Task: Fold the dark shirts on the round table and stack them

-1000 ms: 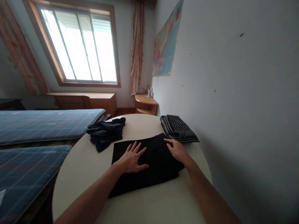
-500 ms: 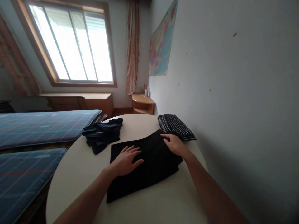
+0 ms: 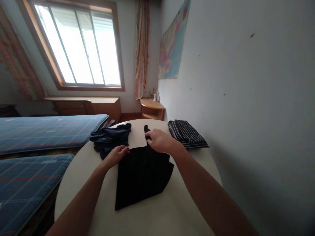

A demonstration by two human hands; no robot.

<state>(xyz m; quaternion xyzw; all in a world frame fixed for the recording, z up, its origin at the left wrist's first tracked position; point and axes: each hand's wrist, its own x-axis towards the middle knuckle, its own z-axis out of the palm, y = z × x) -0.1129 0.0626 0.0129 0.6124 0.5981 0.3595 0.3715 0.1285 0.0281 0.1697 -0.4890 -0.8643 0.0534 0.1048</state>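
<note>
A black garment [image 3: 140, 177], its exact kind unclear, lies partly folded on the round white table [image 3: 187, 203]. My right hand [image 3: 158, 140] is closed on its far edge, and a raised strip of the cloth sticks up past the fingers. At the garment's far left corner, my left hand [image 3: 116, 156] pinches the edge between thumb and fingers. Just behind the left hand lies a crumpled dark navy garment [image 3: 112, 136]. To the right of the right hand rests a folded black cloth with white stripes [image 3: 188, 132].
Blue plaid mattresses [image 3: 49, 132] stand left of the table, close to its rim. A white wall [image 3: 246, 124] runs along the right side. Beyond the table are a small corner shelf [image 3: 152, 104], a wooden desk [image 3: 105, 101] and a window [image 3: 81, 46].
My right hand has taken hold of the garment's right part and drawn it leftward, folding it over. My left hand has moved from lying flat on the cloth to its far left corner.
</note>
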